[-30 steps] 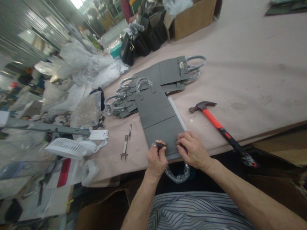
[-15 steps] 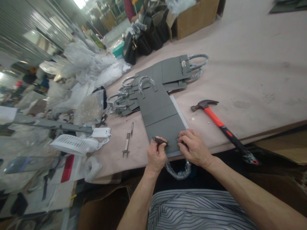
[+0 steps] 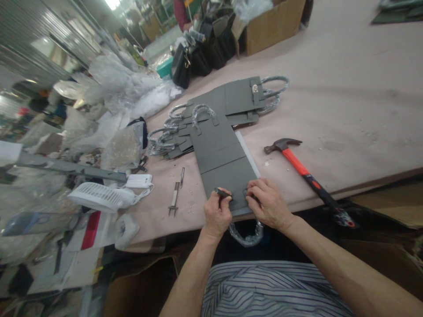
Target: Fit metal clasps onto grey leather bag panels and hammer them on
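A grey bag panel [image 3: 222, 152] lies flat at the table's front edge, a plastic-wrapped loop handle [image 3: 202, 112] at its far end. Another wrapped handle [image 3: 246, 237] hangs over the edge toward me. My left hand [image 3: 217, 212] is closed around a short dark rod-shaped tool [image 3: 223, 193], its end close to the panel. On the panel's near right corner, the fingers of my right hand [image 3: 266, 203] are pinched together at the handle tab; whatever is between them is mostly hidden. A pale board [image 3: 247, 154] shows under the panel's right side.
A claw hammer [image 3: 297, 165] with a red and black grip lies to the right. More grey panels [image 3: 243, 97] are stacked behind. Left are a forked metal tool [image 3: 173, 200], a thin metal rod [image 3: 182, 177] and a white fan [image 3: 97, 197]. Black bags [image 3: 198, 59] and a cardboard box [image 3: 274, 26] stand farther back.
The view has shifted very slightly. My left hand and the dark tool have edged a little to the right; my right hand stays on the panel's corner.
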A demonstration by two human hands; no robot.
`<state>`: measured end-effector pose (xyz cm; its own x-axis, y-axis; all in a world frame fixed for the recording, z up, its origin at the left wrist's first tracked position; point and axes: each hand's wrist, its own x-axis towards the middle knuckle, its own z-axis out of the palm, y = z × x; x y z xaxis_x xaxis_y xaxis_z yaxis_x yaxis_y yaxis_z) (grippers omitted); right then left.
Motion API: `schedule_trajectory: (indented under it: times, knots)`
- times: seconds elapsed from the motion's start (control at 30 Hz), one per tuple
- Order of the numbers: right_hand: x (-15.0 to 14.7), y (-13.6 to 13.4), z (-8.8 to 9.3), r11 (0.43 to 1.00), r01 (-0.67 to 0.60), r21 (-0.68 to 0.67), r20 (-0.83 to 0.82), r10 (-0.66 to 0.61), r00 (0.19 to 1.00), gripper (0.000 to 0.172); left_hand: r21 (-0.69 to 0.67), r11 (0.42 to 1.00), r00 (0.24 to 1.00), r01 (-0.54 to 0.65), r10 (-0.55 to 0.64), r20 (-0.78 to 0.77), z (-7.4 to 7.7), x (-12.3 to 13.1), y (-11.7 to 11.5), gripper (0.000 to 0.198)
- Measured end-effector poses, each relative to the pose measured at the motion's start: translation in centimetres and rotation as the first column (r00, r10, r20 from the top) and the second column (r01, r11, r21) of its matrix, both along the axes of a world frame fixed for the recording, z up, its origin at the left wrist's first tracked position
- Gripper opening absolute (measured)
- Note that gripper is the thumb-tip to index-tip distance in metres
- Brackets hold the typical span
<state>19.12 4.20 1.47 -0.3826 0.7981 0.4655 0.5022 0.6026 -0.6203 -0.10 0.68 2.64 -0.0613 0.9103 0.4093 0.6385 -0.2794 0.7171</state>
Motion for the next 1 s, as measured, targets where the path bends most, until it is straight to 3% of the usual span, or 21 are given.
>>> schedule_trajectory:
  times: [0.3, 0.47, 0.57, 0.67, 0.73, 0.8, 0.87, 0.9, 0.93, 1.0]
  knots:
    - [0.0, 0.0, 0.7, 1.000, -0.005, 0.003, 0.021, 0.005, 1.000, 0.010, 0.000, 0.998, 0.998, 0.058, -0.058, 0.018, 0.1, -0.5, 0.3, 0.011]
    - [1.0, 0.0, 1.3, 1.000, 0.001, 0.002, 0.097, -0.001, 0.995, 0.004, 0.027, 0.997, 0.996, 0.075, -0.073, -0.051, -0.1, -0.4, 0.2, 0.010]
    - [3.6, 0.4, 1.4, 0.986, 0.155, 0.070, 0.174, -0.165, 0.971, 0.009, 0.056, 0.994, 0.994, 0.090, -0.085, -0.074, -0.1, -0.3, 0.2, 0.009]
    - [7.4, 0.9, 1.2, 0.927, 0.350, 0.135, 0.334, -0.375, 0.864, 0.020, 0.065, 0.992, 0.992, 0.110, -0.105, -0.066, 0.1, -0.3, 0.5, 0.009]
    - [9.8, 1.2, 0.9, 0.892, 0.441, 0.099, 0.475, -0.432, 0.767, 0.029, 0.056, 0.990, 0.991, 0.126, -0.123, -0.052, 0.3, -0.4, 0.6, 0.009]
    - [11.5, 1.5, 0.7, 0.866, 0.500, -0.007, 0.552, -0.414, 0.724, 0.030, 0.055, 0.989, 0.990, 0.138, -0.136, -0.041, 0.5, -0.4, 0.7, 0.009]
    - [12.2, 1.8, 0.9, 0.809, 0.560, -0.180, 0.529, -0.400, 0.748, 0.024, 0.063, 0.989, 0.991, 0.133, -0.131, -0.031, 0.4, -0.4, 0.7, 0.009]
    - [12.2, 2.0, 1.3, 0.748, 0.583, -0.316, 0.488, -0.399, 0.776, 0.020, 0.065, 0.990, 0.992, 0.128, -0.126, -0.026, 0.3, -0.4, 0.7, 0.009]
    - [12.0, 2.1, 1.7, 0.658, 0.569, -0.494, 0.408, -0.402, 0.819, 0.017, 0.063, 0.990, 0.992, 0.123, -0.122, -0.020, 0.2, -0.4, 0.7, 0.009]
    - [11.1, 2.1, 3.0, 0.431, 0.370, -0.823, 0.181, -0.418, 0.890, 0.018, 0.056, 0.991, 0.993, 0.118, -0.118, -0.010, 0.0, -0.3, 0.6, 0.009]
